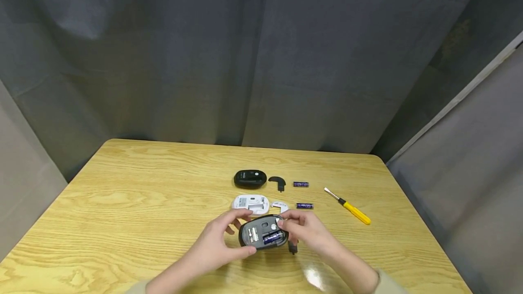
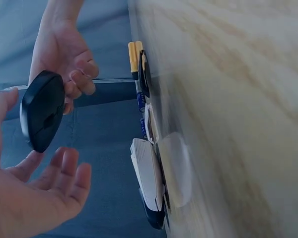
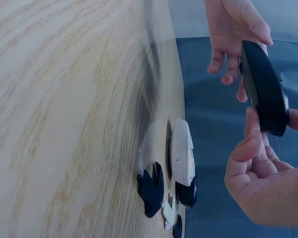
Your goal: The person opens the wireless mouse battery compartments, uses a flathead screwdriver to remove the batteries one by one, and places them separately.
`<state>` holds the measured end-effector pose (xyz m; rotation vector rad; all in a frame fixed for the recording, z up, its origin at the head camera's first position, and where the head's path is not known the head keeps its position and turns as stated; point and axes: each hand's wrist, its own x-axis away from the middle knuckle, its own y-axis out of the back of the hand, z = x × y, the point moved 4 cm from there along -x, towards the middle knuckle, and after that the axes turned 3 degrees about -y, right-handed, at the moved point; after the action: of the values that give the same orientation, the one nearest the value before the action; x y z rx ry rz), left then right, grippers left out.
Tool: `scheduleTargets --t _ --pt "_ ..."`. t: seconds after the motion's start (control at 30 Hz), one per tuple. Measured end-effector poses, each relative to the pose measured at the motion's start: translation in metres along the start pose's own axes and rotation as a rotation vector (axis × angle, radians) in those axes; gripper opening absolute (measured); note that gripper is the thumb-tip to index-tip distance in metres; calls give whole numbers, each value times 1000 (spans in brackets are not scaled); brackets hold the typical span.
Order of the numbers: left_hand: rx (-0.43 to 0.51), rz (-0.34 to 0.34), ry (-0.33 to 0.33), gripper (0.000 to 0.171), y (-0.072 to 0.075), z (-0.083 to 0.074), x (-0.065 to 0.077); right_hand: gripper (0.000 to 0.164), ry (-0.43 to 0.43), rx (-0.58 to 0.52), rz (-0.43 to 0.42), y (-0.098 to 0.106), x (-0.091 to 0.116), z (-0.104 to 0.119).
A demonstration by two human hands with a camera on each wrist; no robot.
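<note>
A black computer mouse (image 1: pixel 250 235) is held underside up above the table, with a blue battery (image 1: pixel 272 238) lying in its compartment. My left hand (image 1: pixel 220 243) holds the mouse's left end between thumb and fingertips. At the opposite end, the thumb and index finger of my right hand (image 1: pixel 309 231) pinch it. Both wrist views show the mouse (image 2: pixel 43 111) (image 3: pixel 265 89) raised off the tabletop. Under my right hand lies a black battery cover (image 1: pixel 293 247), partly hidden in the head view.
Behind are a white mouse (image 1: pixel 242 201), underside up, its white cover (image 1: pixel 279 205) and a battery (image 1: pixel 304 206). Farther back sit another black mouse (image 1: pixel 250 179), a black cover (image 1: pixel 278 181) and a battery (image 1: pixel 301 184). A yellow-handled screwdriver (image 1: pixel 356 212) lies at right on the wooden table (image 1: pixel 143 194).
</note>
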<state>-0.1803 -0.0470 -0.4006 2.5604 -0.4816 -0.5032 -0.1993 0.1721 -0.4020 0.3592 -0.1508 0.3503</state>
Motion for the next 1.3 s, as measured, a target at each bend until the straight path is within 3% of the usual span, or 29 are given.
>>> scheduleTargets --t 0.13,0.37,0.8,1.13,1.3 --pt "-56 -39 -51 72 -1 -4 0 36 -32 -60 -14 0 1 0" --pt "-81 -79 -46 77 -4 -5 -3 37 -89 -198 -2 -5 1 -2" --pt "-109 -130 -100 73 -5 -6 -9 34 -90 -254 6 -12 2 0" --pt "-114 -147 -130 69 -3 -6 -9 36 -75 -221 44 -11 3 5" --pt "-87 -162 -127 70 -2 -5 -7 40 -39 -121 62 -8 6 10"
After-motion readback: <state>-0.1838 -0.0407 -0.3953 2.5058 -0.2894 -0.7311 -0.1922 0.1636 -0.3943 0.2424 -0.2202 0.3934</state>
